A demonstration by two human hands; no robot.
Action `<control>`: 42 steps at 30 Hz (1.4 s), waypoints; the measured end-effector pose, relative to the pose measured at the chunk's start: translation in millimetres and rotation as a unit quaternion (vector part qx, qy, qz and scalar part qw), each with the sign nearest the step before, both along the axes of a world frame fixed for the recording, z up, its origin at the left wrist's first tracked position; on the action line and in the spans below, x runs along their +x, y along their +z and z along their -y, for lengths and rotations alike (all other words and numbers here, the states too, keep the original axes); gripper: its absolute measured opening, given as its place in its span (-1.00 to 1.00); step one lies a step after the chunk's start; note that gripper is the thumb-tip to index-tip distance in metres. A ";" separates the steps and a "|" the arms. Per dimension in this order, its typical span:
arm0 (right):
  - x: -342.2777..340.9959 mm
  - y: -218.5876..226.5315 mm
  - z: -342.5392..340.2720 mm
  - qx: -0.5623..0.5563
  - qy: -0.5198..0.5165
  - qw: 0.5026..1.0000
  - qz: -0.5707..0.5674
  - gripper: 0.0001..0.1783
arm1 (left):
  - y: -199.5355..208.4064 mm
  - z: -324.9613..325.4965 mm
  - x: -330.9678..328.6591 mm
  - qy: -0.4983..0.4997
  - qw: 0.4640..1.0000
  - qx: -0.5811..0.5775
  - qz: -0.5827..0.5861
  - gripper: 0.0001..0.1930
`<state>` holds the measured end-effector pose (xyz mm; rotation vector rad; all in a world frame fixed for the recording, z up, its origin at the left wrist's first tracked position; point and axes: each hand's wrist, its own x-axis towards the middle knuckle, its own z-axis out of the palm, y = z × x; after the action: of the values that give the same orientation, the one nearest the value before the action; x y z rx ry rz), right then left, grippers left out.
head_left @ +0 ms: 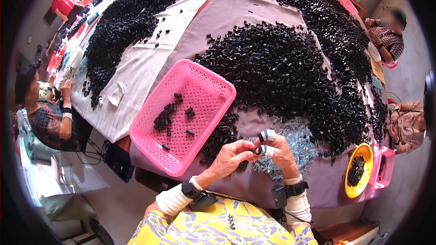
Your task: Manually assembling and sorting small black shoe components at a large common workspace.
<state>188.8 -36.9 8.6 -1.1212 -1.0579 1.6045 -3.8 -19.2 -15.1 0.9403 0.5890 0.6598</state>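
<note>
Both hands meet over the table's near edge: the left hand (231,156) and right hand (278,147) (two of its fingers wrapped in striped tape) pinch one small black plastic piece (257,150) between their fingertips. It is too small to tell its long axis or which way it points. Just behind lies a patch of glinting grey metal bits (295,147), and beyond it a heap of matte black pieces (281,68) on mauve cloth (254,13). A pink perforated plastic basket (218,86), rectangular, sits left, tilted, holding a few pieces
</note>
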 end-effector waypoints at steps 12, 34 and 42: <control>-11.5 1.3 -5.3 -0.024 0.013 0.999 0.044 -0.89 | -2.5 2.0 -8.6 0.030 0.999 0.008 -0.031 -0.81; -2.6 -23.7 -54.7 0.234 -0.106 0.866 0.428 -0.75 | 19.8 -13.9 -22.1 0.168 0.985 -0.042 -0.014 -0.79; -18.8 -36.3 -59.1 0.352 -0.007 0.702 0.619 -0.80 | 17.8 -18.7 -18.7 0.182 0.981 -0.072 0.002 -0.80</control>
<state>170.0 22.2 -27.8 -1.5706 -2.2175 0.0574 -22.5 -0.5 2.7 0.6995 0.8042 0.9316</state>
